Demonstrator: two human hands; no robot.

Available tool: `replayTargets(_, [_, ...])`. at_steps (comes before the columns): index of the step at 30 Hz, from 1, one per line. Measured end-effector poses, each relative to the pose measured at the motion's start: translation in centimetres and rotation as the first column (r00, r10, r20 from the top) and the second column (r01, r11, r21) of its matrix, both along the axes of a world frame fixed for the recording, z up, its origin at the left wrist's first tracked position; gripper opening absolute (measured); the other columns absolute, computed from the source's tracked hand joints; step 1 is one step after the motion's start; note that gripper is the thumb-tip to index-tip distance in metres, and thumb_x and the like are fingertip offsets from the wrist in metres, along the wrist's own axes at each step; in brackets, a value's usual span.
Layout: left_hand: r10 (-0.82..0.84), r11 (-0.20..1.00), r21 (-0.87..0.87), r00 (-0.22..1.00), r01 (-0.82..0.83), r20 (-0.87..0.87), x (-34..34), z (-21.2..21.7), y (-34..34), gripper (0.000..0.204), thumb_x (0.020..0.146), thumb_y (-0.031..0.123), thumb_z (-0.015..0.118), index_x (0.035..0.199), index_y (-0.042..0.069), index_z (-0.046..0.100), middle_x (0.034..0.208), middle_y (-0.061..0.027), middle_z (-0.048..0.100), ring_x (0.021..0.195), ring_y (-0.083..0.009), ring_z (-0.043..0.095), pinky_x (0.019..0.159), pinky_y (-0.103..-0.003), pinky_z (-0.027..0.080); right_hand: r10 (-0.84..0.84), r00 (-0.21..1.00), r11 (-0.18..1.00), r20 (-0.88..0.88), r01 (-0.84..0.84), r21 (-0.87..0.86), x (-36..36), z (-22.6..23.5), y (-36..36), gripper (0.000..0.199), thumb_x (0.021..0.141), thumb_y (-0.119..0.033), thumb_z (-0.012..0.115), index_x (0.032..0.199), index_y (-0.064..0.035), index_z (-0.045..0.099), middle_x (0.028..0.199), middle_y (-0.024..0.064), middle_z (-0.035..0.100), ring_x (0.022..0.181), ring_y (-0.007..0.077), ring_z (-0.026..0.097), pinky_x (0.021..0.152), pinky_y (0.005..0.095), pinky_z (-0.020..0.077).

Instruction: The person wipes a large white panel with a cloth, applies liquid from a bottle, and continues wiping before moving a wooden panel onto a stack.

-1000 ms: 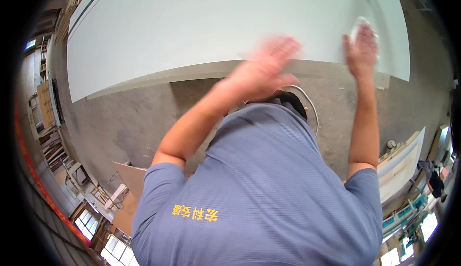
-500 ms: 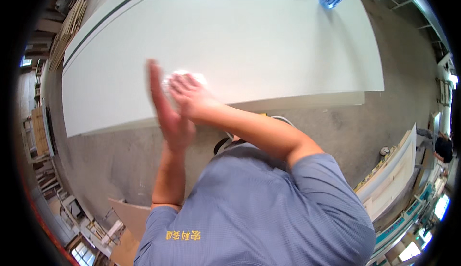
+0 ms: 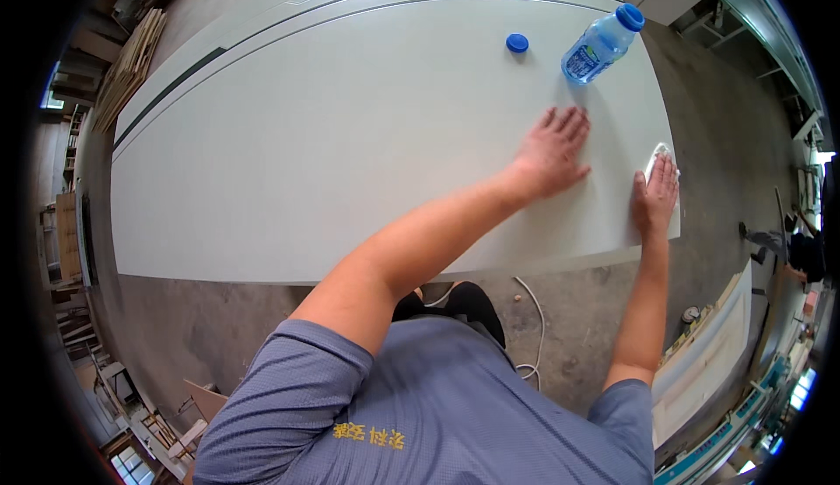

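White panel (image 3: 350, 144) lies flat and wide in front of the person, from the left part of the view to the right part. At its left side there is a stack of thin wooden strips (image 3: 131, 69) on the floor, and a dark strip (image 3: 175, 91) runs along the panel's surface. Further right, near the far edge, one small blue cap (image 3: 517, 43) lies on the panel. Next comes the left hand (image 3: 554, 154), open, palm down and fingers a little apart, over the panel; I cannot tell if it presses. Just beyond it stands a clear blue bottle (image 3: 599, 47). At the right edge is the right hand (image 3: 656, 194), flat and with straight fingers, upon a white cloth (image 3: 658, 154). At the far right, another person (image 3: 792, 244) is on the floor area.
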State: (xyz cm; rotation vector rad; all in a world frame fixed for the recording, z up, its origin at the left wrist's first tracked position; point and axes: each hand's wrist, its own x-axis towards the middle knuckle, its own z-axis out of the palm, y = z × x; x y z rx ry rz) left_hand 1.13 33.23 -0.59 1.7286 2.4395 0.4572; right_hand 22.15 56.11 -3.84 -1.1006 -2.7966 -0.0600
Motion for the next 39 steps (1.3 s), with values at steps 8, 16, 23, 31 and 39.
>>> replayTargets(8, [0.178,0.984,0.001,0.979,-0.179,-0.102,-9.6,-1.0,-6.9,0.081,0.106,0.057,0.036,0.164,0.002,0.022,0.173,-0.0131,0.019,0.161,-0.0264,0.014,0.131,-0.045,0.009,0.18,0.983,0.983,-0.036,-0.18,-0.024,-3.6,1.7,-7.6,0.073,0.104,-0.04,0.048,0.163,-0.0021,0.027,0.17,0.0172,0.027,0.158,0.0351,0.021,0.129,0.0471,0.0136])
replayTargets(16, [0.579,0.813,0.039,0.799,-0.581,-0.163,-23.9,-3.8,-35.5,0.086,0.105,0.058,0.039,0.162,-0.004,0.023,0.17,-0.0229,0.022,0.159,-0.0359,0.019,0.129,-0.052,0.013,0.381,0.924,0.924,-0.043,-0.382,-0.019,-14.7,2.0,-20.3,0.072,0.102,-0.037,0.05,0.161,-0.0012,0.03,0.169,0.0179,0.029,0.157,0.0349,0.023,0.129,0.0466,0.0142])
replayTargets(23, [0.974,-0.047,0.12,-0.072,-0.992,-0.216,-19.2,-7.2,-103.4,0.057,0.106,0.032,0.056,0.149,-0.005,0.047,0.153,-0.0259,0.048,0.144,-0.0363,0.045,0.121,-0.047,0.036,0.494,0.864,0.87,-0.098,-0.492,0.039,-35.1,0.1,-34.2,0.077,0.1,-0.044,0.049,0.157,0.0062,0.034,0.166,0.0244,0.032,0.156,0.0369,0.026,0.129,0.0456,0.0151])
replayTargets(31, [0.58,-0.707,-0.181,-0.707,-0.683,0.404,16.8,-6.7,-126.0,0.064,0.111,0.042,0.04,0.15,-0.008,0.046,0.154,-0.0246,0.049,0.142,-0.0339,0.049,0.117,-0.043,0.04,0.964,0.186,0.103,-0.191,-0.92,-0.378,-40.1,0.4,-96.9,0.07,0.102,-0.043,0.038,0.16,-0.0025,0.035,0.171,0.0185,0.023,0.158,0.0394,0.018,0.129,0.0541,0.0045])
replayTargets(39, [0.9,-0.35,0.548,-0.111,-0.759,0.422,0.7,-5.7,-111.7,0.061,0.109,0.034,0.05,0.154,-0.005,0.039,0.159,-0.0229,0.044,0.145,-0.0336,0.045,0.12,-0.045,0.035,0.462,0.666,-0.752,-0.585,-0.055,-0.657,-36.1,7.4,-102.2,0.036,0.098,-0.024,0.054,0.113,0.0046,0.071,0.105,0.0197,0.071,0.101,0.0305,0.064,0.092,0.0445,0.0502])
